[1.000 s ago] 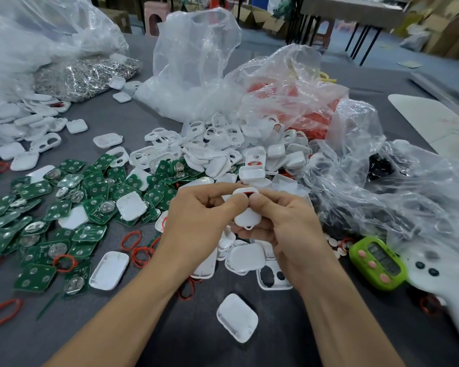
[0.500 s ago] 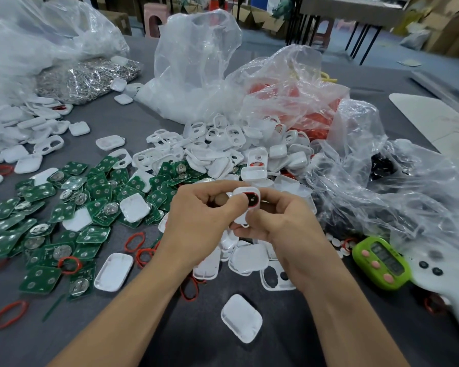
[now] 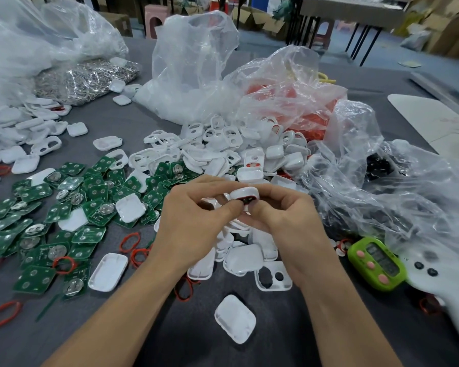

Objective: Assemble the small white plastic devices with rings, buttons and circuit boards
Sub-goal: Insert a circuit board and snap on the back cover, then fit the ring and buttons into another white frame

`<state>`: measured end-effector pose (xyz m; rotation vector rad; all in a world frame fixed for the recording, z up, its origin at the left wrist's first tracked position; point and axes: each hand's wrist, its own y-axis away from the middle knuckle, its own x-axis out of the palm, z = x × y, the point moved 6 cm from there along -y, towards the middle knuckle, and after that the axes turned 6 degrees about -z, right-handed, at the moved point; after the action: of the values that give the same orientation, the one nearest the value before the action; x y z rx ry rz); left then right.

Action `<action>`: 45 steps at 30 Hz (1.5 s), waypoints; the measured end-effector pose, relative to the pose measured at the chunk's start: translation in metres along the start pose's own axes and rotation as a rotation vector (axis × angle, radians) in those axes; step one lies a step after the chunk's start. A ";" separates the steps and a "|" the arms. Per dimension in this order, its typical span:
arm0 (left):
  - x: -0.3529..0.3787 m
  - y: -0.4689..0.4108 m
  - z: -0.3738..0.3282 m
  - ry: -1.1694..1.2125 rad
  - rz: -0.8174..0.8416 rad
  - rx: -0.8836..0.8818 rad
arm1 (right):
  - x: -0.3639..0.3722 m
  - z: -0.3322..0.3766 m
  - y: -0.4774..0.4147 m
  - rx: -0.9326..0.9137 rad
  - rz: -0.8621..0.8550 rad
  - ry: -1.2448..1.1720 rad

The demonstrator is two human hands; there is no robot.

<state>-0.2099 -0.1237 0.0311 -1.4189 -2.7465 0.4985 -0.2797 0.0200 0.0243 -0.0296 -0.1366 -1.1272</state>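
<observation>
A small white plastic shell with a red ring and a dark part showing in its underside is held above the table's middle. My left hand pinches its left side with thumb and fingers. My right hand pinches its right side, thumb under the red edge. Green circuit boards lie spread to the left. A heap of white shells sits behind my hands. Loose red rings lie near my left wrist. One white cover lies alone in front.
Clear plastic bags hold white and red parts at the back; another crumpled bag lies right. A green timer and a white controller sit at the right. A bag of metal pieces is at the back left.
The shell has been turned in my fingers from flat side facing me to tilted over, its red-ringed opening now facing down towards me. Both hands stayed in place above the table.
</observation>
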 end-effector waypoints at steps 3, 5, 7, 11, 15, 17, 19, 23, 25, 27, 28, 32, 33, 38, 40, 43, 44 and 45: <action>-0.001 0.001 -0.003 0.040 -0.026 0.010 | 0.001 0.000 0.000 -0.042 -0.003 0.007; -0.003 0.001 -0.005 0.054 -0.032 0.026 | 0.002 0.002 0.000 -0.091 0.007 0.018; -0.004 0.000 -0.006 0.085 -0.040 0.026 | 0.003 0.005 0.000 -0.137 0.029 0.029; -0.005 0.000 -0.004 0.195 -0.028 -0.042 | 0.002 0.004 0.001 -0.141 0.051 0.065; -0.005 -0.002 0.002 0.293 0.060 -0.165 | 0.001 0.001 0.001 -0.052 0.120 0.055; -0.004 -0.003 0.006 0.330 0.107 -0.234 | 0.001 0.001 0.001 -0.017 0.149 0.045; -0.003 -0.003 0.010 0.356 0.147 -0.286 | 0.001 0.000 0.002 0.009 0.163 0.034; 0.000 -0.001 0.013 0.405 0.091 -0.338 | 0.002 -0.005 0.000 0.057 0.114 -0.029; 0.000 -0.001 0.009 0.334 0.005 -0.264 | 0.002 -0.004 -0.001 -0.007 0.044 -0.017; -0.001 0.000 0.002 0.246 -0.036 -0.145 | 0.002 0.002 -0.001 -0.112 -0.010 -0.013; -0.002 -0.001 -0.001 0.205 -0.041 -0.088 | 0.001 0.005 -0.001 -0.154 -0.025 -0.019; -0.004 -0.001 -0.007 0.134 -0.014 0.009 | -0.005 0.009 -0.001 -0.195 -0.027 0.003; -0.004 -0.001 -0.007 0.131 -0.007 0.014 | -0.005 0.009 -0.001 -0.197 -0.019 0.021; -0.006 -0.001 -0.008 0.147 0.022 0.002 | -0.007 0.012 0.001 -0.217 0.032 0.082; -0.007 0.000 -0.008 0.147 0.016 -0.010 | -0.005 0.015 0.002 -0.201 0.038 0.125; -0.009 0.002 -0.010 -0.012 -0.035 0.013 | -0.018 0.019 0.006 -0.104 -0.066 0.215; -0.012 0.003 -0.010 -0.064 -0.067 0.031 | -0.030 0.020 0.010 -0.068 -0.124 0.251; -0.015 0.004 -0.010 -0.108 -0.094 0.049 | -0.045 0.022 0.016 -0.034 -0.177 0.304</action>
<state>-0.1959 -0.1308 0.0418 -1.2816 -2.8457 0.6522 -0.2865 0.0688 0.0408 0.1253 0.1542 -1.2971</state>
